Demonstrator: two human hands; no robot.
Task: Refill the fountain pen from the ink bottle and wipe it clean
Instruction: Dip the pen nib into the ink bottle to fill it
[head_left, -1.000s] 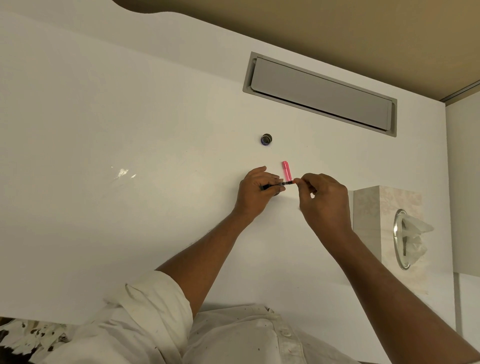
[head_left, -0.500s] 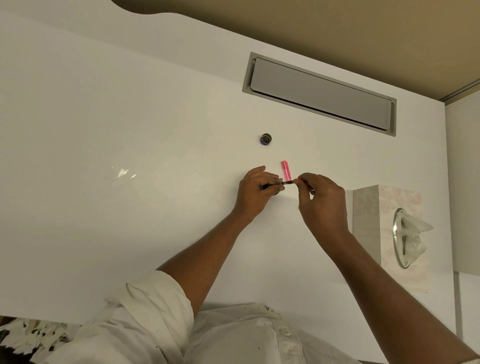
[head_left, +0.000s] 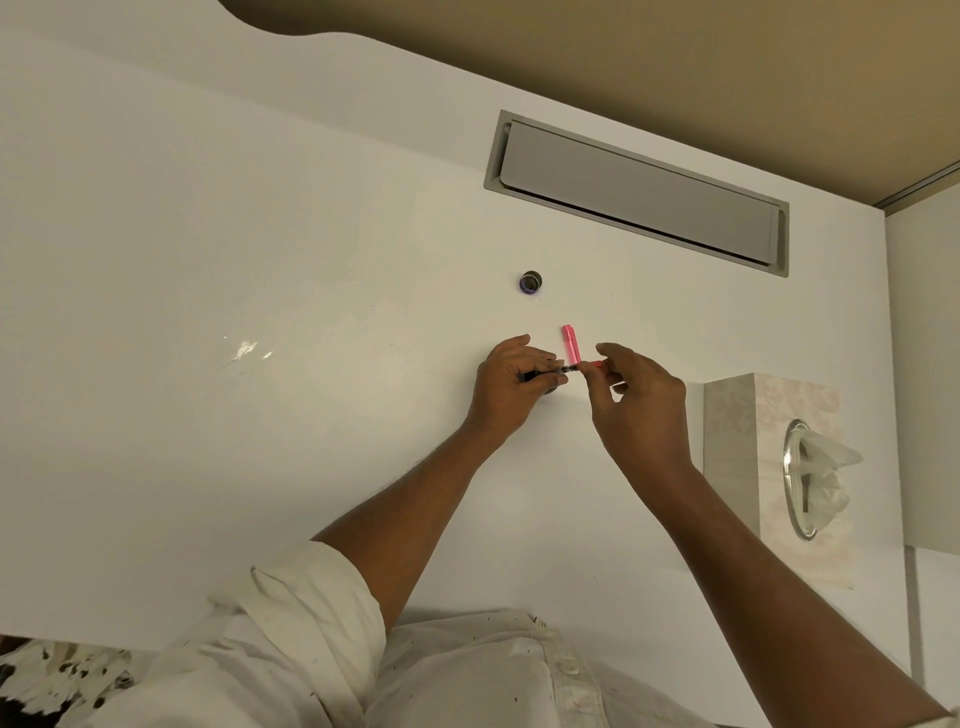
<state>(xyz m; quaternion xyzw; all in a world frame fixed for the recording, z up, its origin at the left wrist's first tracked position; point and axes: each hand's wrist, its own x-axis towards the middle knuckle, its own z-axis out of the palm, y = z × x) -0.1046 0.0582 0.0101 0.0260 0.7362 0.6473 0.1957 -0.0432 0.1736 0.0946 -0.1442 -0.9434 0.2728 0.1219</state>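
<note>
My left hand (head_left: 511, 384) grips the dark front section of the fountain pen (head_left: 563, 369), which lies level above the white table (head_left: 260, 467). My right hand (head_left: 641, 402) pinches a short pink part (head_left: 598, 365) at the pen's right end, with the other fingers spread. A pink pen cap (head_left: 570, 343) lies on the table just behind the two hands. A dark round thing (head_left: 551, 391) sits under my left fingers, mostly hidden. Farther back stands a small round dark object with a purple rim (head_left: 530, 282); I cannot tell if it is the ink bottle or its lid.
A pale tissue box (head_left: 748, 447) with a tissue sticking out of its opening stands on the right, close to my right forearm. A grey recessed flap (head_left: 639, 192) is set into the table at the back. White sleeves show at the bottom edge.
My right hand's fingers have spread and a pink part now shows at its fingertips. The left hand and the pink cap have stayed in place.
</note>
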